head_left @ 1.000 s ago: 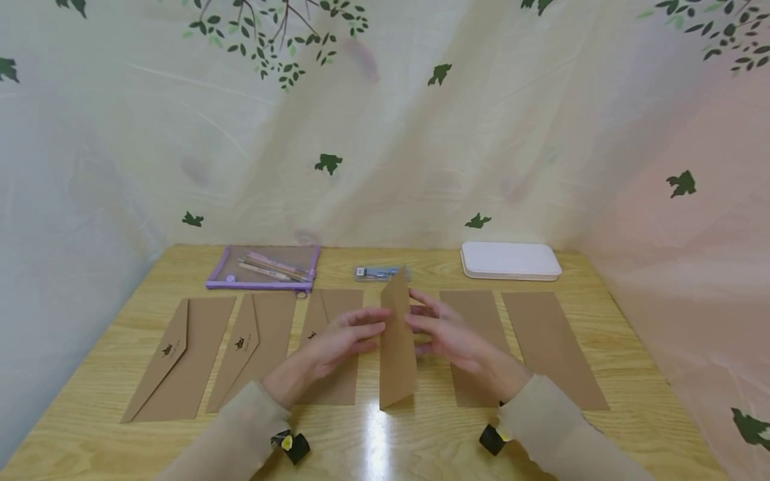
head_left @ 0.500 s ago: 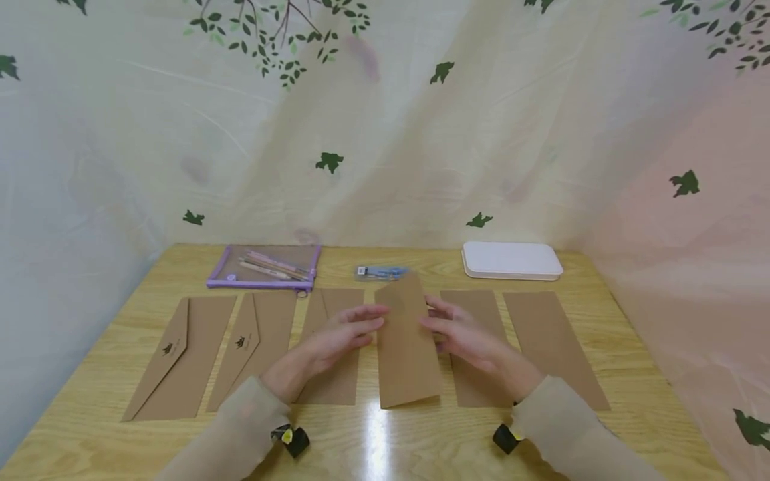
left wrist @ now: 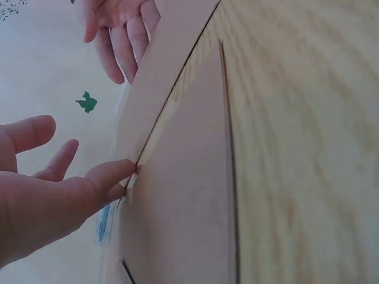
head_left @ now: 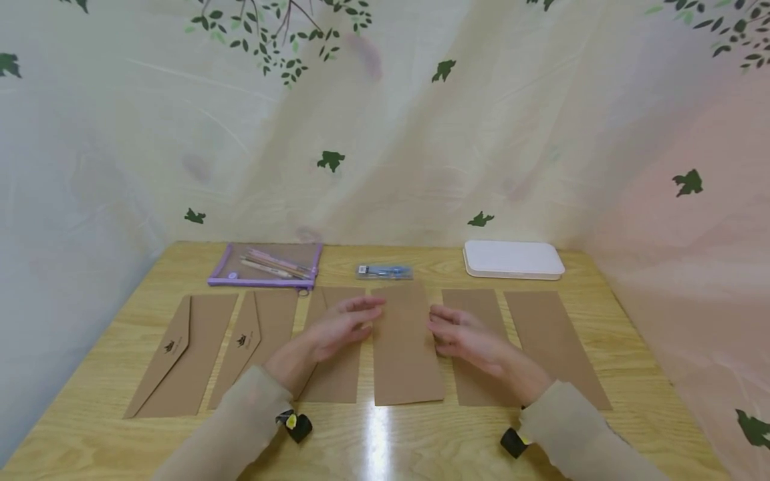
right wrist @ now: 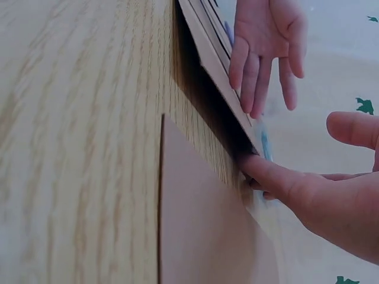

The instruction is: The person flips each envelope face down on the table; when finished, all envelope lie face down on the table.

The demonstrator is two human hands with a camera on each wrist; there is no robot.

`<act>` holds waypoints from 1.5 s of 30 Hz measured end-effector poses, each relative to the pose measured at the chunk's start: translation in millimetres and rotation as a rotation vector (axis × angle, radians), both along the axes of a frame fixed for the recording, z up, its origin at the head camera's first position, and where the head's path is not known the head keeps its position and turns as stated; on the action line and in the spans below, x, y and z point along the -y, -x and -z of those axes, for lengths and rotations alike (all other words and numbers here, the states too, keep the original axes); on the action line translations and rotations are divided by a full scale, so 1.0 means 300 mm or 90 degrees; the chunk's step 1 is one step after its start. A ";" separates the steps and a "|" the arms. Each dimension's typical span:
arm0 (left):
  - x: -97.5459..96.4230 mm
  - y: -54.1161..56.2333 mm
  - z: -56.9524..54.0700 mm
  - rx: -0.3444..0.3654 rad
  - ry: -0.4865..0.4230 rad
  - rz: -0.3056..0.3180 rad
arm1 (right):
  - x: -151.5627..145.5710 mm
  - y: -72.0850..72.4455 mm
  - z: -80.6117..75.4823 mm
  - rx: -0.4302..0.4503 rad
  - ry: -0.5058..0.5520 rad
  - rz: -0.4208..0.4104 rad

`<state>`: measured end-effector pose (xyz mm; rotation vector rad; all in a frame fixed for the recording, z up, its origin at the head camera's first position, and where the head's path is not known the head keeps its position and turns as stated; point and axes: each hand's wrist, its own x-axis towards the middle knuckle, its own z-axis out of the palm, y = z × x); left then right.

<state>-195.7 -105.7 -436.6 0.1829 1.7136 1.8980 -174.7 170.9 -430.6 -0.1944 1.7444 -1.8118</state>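
In the head view a brown kraft envelope (head_left: 406, 354) lies plain side up at the middle of the row. My left hand (head_left: 339, 327) is at its left edge, fingers extended and thumb apart. My right hand (head_left: 472, 341) has its fingertips at the opposite long edge. The right wrist view shows that edge tilted a little off the table, with a shadow below and the index fingertip right at it. Under my left forearm lies another envelope (head_left: 337, 381), flap up and partly covered. In the left wrist view my left fingertips are down at the envelope's edge.
Two envelopes with crown-printed flaps (head_left: 174, 354) (head_left: 252, 347) lie left; two plain ones (head_left: 481, 361) (head_left: 556, 347) lie right. Behind them are a purple-trimmed clear pouch (head_left: 265, 264) with pens, a small clear packet (head_left: 383, 272) and a white case (head_left: 513, 259). A leaf-patterned curtain (head_left: 385, 133) surrounds the table.
The middle envelope, upright on its long edge a second ago, has tipped over to the right and now lies nearly flat. My right hand has moved right and lower with it; the left has barely moved.
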 end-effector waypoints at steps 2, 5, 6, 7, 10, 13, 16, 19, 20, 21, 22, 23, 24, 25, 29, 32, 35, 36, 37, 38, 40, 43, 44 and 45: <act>-0.002 0.009 0.002 0.000 0.001 -0.003 | -0.004 -0.001 0.001 -0.002 0.017 -0.006; -0.005 0.020 0.007 -0.007 0.007 -0.005 | -0.008 -0.003 0.000 -0.010 0.033 -0.014; -0.007 0.023 0.009 -0.011 0.010 -0.003 | -0.008 -0.003 -0.001 -0.010 0.035 -0.015; -0.009 0.024 0.009 -0.013 0.015 -0.002 | -0.009 -0.003 -0.001 -0.011 0.034 -0.015; -0.014 0.024 0.012 -0.022 0.040 0.011 | -0.009 -0.003 0.003 -0.009 0.027 -0.013; -0.019 0.017 0.008 -0.032 0.066 0.027 | -0.011 -0.002 0.010 -0.011 0.022 -0.012; -0.025 0.009 0.010 -0.044 0.078 0.036 | -0.015 -0.003 0.015 -0.012 0.022 -0.014; -0.030 0.006 0.014 -0.054 0.079 0.039 | -0.015 -0.004 0.014 -0.014 0.021 -0.014; -0.031 0.006 0.015 -0.056 0.081 0.039 | -0.014 -0.003 0.013 -0.015 0.019 -0.014; -0.031 0.007 0.016 -0.058 0.081 0.037 | -0.013 -0.002 0.012 -0.015 0.019 -0.012; -0.032 0.008 0.018 -0.061 0.082 0.036 | -0.011 -0.001 0.012 -0.015 0.019 -0.010; -0.032 0.008 0.020 -0.063 0.083 0.034 | -0.010 0.000 0.012 -0.015 0.019 -0.009; -0.033 0.007 0.021 -0.064 0.083 0.029 | -0.009 0.001 0.012 -0.015 0.019 -0.008; -0.034 0.006 0.023 -0.064 0.085 0.025 | -0.009 0.002 0.013 -0.017 0.016 -0.008; -0.033 -0.001 0.037 -0.071 0.089 0.008 | -0.008 0.004 0.020 -0.016 0.009 -0.003; -0.026 -0.004 0.046 -0.079 0.082 -0.015 | -0.002 0.005 0.018 -0.022 0.007 0.001; -0.014 -0.004 0.045 -0.102 0.083 -0.040 | 0.009 0.002 0.010 -0.027 0.006 0.009; -0.009 -0.003 0.041 -0.116 0.089 -0.048 | 0.013 0.001 0.005 -0.030 0.005 0.012; -0.003 -0.003 0.035 -0.133 0.100 -0.053 | 0.017 0.000 0.000 -0.035 0.002 0.012; 0.004 -0.003 0.027 -0.156 0.115 -0.055 | 0.021 -0.001 -0.006 -0.035 -0.001 0.016; 0.022 -0.007 0.008 -0.205 0.142 -0.054 | 0.031 -0.003 -0.018 -0.046 -0.007 0.018; 0.060 -0.015 -0.022 -0.293 0.201 -0.055 | 0.051 -0.003 -0.035 -0.066 -0.009 0.019; 0.075 -0.018 -0.031 -0.323 0.216 -0.056 | 0.060 -0.003 -0.040 -0.070 -0.009 0.022; 0.090 -0.021 -0.038 -0.349 0.230 -0.060 | 0.070 -0.003 -0.044 -0.079 -0.011 0.022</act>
